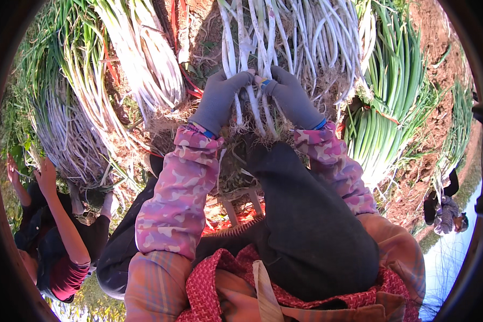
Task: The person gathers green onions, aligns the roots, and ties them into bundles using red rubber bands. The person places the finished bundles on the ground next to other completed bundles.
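My left hand (221, 96), in a grey knit glove, is closed around white stalks of long green onions (254, 106). Beside it my right hand (292, 94), gloved in the same grey with bare fingertips showing, grips stalks of the same bunch. The thumbs of both hands meet over the stalks. Stringy roots hang below the hands, above my dark trouser knee. More white onion stalks (322, 36) lie right behind the right hand. The upper ends of the held stalks run out of the frame at the top.
Bundles of green onions (145, 60) lie on the left, with red ties (191, 90) near them. Green onion leaves (394, 72) are heaped on the right, on reddish soil (426, 133). A co-worker (64, 241) sits at the lower left; another person (444, 215) is far right.
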Demonstrator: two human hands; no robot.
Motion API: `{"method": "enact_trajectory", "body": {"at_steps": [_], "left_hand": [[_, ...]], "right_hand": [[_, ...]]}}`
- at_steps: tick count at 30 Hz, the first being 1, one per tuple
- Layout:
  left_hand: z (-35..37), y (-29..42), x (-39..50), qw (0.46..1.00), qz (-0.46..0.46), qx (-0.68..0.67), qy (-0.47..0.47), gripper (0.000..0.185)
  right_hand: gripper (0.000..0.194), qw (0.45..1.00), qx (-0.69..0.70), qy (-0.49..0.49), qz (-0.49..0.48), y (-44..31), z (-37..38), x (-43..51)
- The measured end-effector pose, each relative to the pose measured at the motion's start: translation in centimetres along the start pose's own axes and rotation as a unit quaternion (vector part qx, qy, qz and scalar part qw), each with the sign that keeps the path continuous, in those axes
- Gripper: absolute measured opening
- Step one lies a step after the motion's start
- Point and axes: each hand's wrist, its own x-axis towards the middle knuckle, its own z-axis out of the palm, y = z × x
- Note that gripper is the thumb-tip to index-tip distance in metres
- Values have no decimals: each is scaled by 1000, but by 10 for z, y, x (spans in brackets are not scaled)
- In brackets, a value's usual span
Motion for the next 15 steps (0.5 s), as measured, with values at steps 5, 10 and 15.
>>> {"method": "enact_trajectory", "body": {"at_steps": [5,10,15], "left_hand": [[-10,16,5,996,-26,-25,87,20],[-16,25,20,995,-1,-61,77,22],[-18,17,17,996,5,-68,57,27]], "right_hand": [[30,961,245,-75,104,28,-33,13],[31,997,-59,-42,1,6,2,3],[36,997,58,-42,5,2,20,3]]}}
